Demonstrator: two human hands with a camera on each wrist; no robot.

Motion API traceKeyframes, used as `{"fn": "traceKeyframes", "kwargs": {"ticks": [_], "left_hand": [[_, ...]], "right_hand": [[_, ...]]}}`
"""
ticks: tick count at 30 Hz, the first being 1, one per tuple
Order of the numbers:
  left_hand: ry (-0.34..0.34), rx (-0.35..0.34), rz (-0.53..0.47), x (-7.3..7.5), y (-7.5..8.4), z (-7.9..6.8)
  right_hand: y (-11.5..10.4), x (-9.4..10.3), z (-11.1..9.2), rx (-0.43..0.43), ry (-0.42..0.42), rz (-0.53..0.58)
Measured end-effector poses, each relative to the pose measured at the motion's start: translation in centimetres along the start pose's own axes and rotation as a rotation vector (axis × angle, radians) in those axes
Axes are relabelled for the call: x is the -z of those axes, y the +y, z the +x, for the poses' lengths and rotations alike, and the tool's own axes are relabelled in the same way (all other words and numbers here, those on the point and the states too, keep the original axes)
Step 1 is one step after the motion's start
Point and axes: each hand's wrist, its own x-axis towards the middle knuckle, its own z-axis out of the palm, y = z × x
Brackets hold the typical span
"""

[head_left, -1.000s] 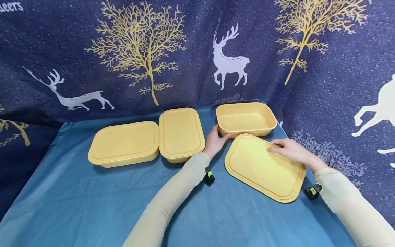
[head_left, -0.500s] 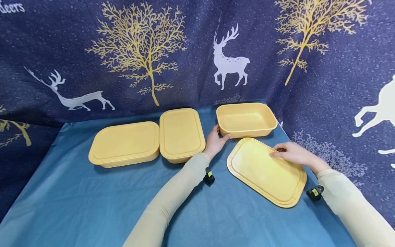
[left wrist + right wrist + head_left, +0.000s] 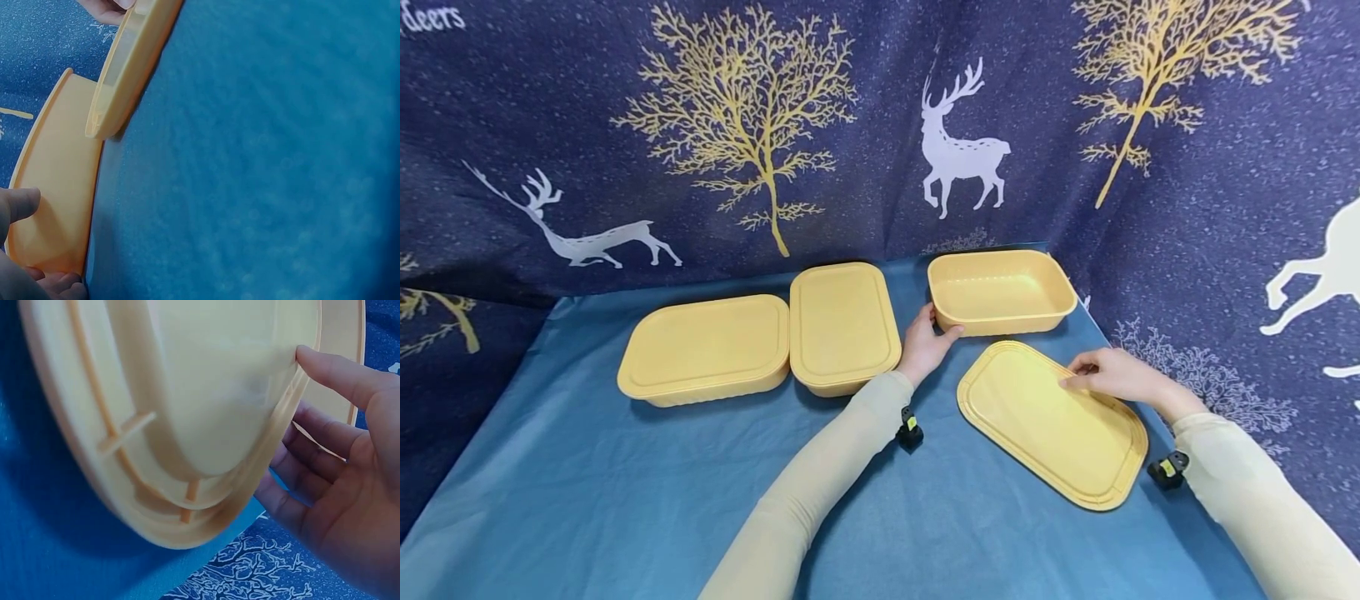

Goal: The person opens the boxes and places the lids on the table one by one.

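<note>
While the left hand (image 3: 928,345) held the near left corner of an uncovered yellow container (image 3: 1011,323), its thumb lay against the near wall and its fingers bent round the end, the grip partly closed about the box. That container stood upright toward the back right of the blue-covered tabletop (image 3: 640,492). The right hand (image 3: 1116,373) pinched a yellow lid (image 3: 1045,425) by its long right-hand edge, thumb on the ridged face and fingers beneath, the grip narrowed to the rim's thickness. The lid was just in front of the uncovered container, ridged face upward; whether any of its rim met the cloth could not be told. Left of the left hand were two lidded boxes, a lengthwise container (image 3: 844,325) and a crosswise container (image 3: 706,346), their facing sides touching or nearly so. Pale sleeves (image 3: 812,492) covered both arms. Behind hung dark blue fabric (image 3: 880,167) printed with white deer and golden trees.
</note>
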Motion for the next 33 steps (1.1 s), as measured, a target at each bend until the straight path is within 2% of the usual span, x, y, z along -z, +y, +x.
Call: {"fn": "traceKeyframes", "kwargs": {"ticks": [33], "left_hand": [[0.002, 0.007, -0.002, -0.09, 0.37, -0.16]], "right_hand": [[0.08, -0.06, 0.23, -0.009, 0.002, -0.014]]}}
